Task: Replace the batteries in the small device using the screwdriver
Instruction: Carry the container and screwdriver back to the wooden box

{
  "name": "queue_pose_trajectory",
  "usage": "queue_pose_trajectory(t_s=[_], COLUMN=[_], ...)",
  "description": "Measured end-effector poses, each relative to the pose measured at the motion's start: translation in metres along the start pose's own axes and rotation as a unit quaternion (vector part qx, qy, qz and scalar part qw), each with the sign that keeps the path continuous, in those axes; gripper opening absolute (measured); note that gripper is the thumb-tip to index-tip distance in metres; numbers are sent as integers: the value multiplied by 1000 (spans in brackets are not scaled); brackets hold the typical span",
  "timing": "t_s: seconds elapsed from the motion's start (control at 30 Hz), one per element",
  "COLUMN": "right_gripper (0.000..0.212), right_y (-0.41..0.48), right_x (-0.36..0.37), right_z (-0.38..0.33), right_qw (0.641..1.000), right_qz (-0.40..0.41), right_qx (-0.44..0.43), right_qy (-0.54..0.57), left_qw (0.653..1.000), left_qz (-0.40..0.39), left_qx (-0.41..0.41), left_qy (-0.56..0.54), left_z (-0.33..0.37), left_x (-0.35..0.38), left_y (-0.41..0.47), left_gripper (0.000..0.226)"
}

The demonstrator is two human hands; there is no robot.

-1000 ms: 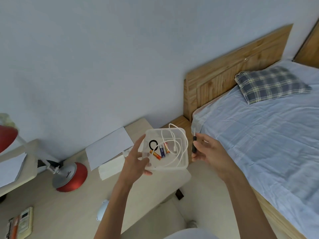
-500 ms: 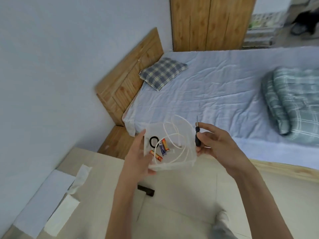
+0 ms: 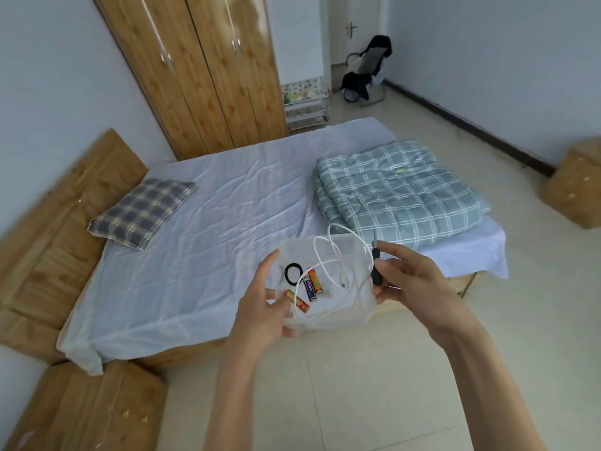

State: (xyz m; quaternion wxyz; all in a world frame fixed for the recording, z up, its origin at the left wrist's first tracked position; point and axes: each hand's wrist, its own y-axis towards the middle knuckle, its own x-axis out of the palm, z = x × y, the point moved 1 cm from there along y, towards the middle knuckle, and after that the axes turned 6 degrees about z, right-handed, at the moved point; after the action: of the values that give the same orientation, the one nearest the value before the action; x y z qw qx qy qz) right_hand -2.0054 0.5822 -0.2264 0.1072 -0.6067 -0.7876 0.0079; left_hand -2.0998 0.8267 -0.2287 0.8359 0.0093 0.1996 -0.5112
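The view has swung from the headboard to the whole room. The left hand (image 3: 260,307) cups the clear container (image 3: 325,317) of batteries (image 3: 310,283), steadying it; the right hand (image 3: 419,284) pinches the screwdriver (image 3: 376,270) against its side. Beyond lies the bed (image 3: 211,239); no device shows.

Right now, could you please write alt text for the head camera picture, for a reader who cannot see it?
A left hand holds a clear plastic box with three batteries, a black ring and a white cable inside, while the right hand grips a small black screwdriver beside it. Behind is a bed with a pillow.
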Motion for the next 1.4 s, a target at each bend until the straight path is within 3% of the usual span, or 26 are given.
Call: queue_pose_trajectory(t_s=[0.23,0.5,0.9,1.17,1.4], right_gripper=[33,32,35,29,27], right_y=[15,14,95,193,253], right_x=[-185,-342,-492,-555,-627], right_z=[-35,-50,-83,-111,-116], right_qw=[992,964,915,903,897], right_qz=[125,261,394,411,430], right_qx=[-25,-39,-66,-96,-70], right_qy=[24,31,58,72,76], left_qw=[993,964,913,901,899], left_qz=[-114,-245,-374,-393,-407], left_qx=[39,89,137,161,123], left_qy=[1,44,89,92,100], left_z=[71,139,237,303,320], left_x=[189,368,565,658,747], left_y=[33,63,157,253,308], left_gripper=[87,89,84,86,88])
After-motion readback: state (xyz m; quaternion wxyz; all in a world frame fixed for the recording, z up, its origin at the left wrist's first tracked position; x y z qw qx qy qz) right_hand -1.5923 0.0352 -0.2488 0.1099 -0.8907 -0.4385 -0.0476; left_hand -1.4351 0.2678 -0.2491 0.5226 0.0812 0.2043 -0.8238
